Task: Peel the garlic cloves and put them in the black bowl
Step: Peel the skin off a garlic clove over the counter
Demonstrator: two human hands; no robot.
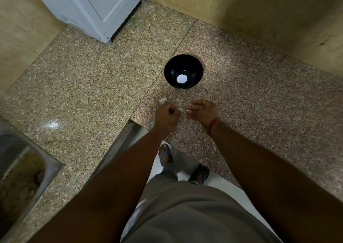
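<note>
Left hand (167, 113) is curled into a fist over the speckled stone worktop (89, 86), a small pale bit showing at its fingertips, though whether that is a garlic clove cannot be told. Just beside it, the right hand (203, 111) lies palm up with fingers loosely bent, holding nothing visible. A small pale scrap (163, 99) sits on the worktop just beyond the left hand. Farther toward the back wall stands the black bowl (183, 71), upright, a bright white spot at its bottom. A steel sink (24, 168) lies at the worktop's left edge, a white appliance (96, 7) at its far left corner.
</note>
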